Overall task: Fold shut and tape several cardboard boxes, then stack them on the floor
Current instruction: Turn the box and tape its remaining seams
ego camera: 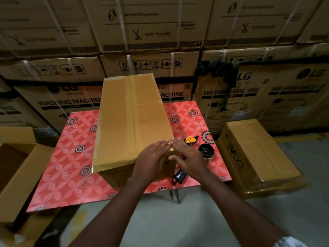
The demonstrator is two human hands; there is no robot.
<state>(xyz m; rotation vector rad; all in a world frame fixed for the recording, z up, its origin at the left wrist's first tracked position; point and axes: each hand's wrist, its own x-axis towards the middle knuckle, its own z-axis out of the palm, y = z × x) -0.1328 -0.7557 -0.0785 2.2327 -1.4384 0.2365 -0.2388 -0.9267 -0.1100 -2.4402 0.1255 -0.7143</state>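
A long brown cardboard box lies on the red flowered table, its flaps folded shut with glossy tape along the centre seam. My left hand lies flat with straight fingers on the box's near right corner. My right hand presses the same corner from the right, fingers straight, thumb over the edge. The fingertips of both hands meet. A black tape dispenser with an orange tag lies on the table just right of my right hand; its handle pokes out under my wrist.
A taped box sits on the floor to the right of the table. An open box stands at the left. Stacked washing-machine cartons wall off the back. Grey floor lies in front of the table.
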